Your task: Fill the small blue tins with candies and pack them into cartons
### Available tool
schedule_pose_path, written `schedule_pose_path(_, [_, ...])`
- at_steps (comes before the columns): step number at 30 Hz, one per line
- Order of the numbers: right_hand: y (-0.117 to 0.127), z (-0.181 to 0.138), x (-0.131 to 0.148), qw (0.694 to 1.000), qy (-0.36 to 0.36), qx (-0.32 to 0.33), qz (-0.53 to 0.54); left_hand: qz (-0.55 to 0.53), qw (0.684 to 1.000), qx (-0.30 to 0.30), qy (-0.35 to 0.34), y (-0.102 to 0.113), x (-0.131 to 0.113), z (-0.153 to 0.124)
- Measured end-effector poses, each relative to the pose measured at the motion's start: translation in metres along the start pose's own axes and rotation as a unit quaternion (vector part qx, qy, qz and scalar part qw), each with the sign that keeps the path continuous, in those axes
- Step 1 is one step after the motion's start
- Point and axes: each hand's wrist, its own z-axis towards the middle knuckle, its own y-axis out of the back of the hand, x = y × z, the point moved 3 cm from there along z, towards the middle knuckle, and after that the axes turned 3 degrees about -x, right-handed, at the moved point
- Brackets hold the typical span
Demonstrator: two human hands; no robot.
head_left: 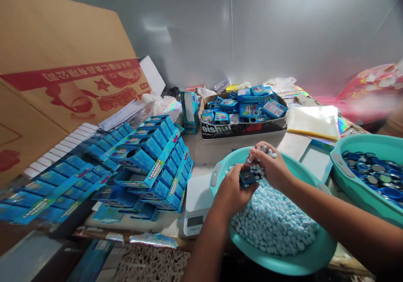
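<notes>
Over a turquoise basin of pale blue and white candies, my left hand is wrapped round a small blue candy box. Candies show at the box's top, which my fingers partly hide. My right hand is curled just above and beside the box, closed on several candies that stick out between its fingers. Left of the basin, and partly behind my left arm, lies a white kitchen scale with a small display.
Stacked blue display trays of boxes fill the left, before a large cardboard carton. A shallow carton of small blue boxes stands behind. At right, a second turquoise basin holds blue-rimmed round pieces. Clear plastic sheets lie behind.
</notes>
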Motion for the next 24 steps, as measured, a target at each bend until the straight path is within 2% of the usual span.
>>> schedule_pose_path(8, [-0.0005,-0.0015,0.0028,0.998,-0.006,0.041,0.044,-0.012,1.000,-0.011,-0.015,0.0013,-0.0011,0.0007])
schedule_pose_path(14, [-0.0004,-0.0017,0.0041,0.995,-0.023,0.057,0.082,-0.011,1.000,-0.013,0.002,0.0011,0.0023,0.0006])
schedule_pose_path(24, [-0.0015,-0.0024,0.0029,0.993,-0.042,0.052,0.098,-0.003,1.000,-0.022,0.017,0.0031,0.0006,0.0002])
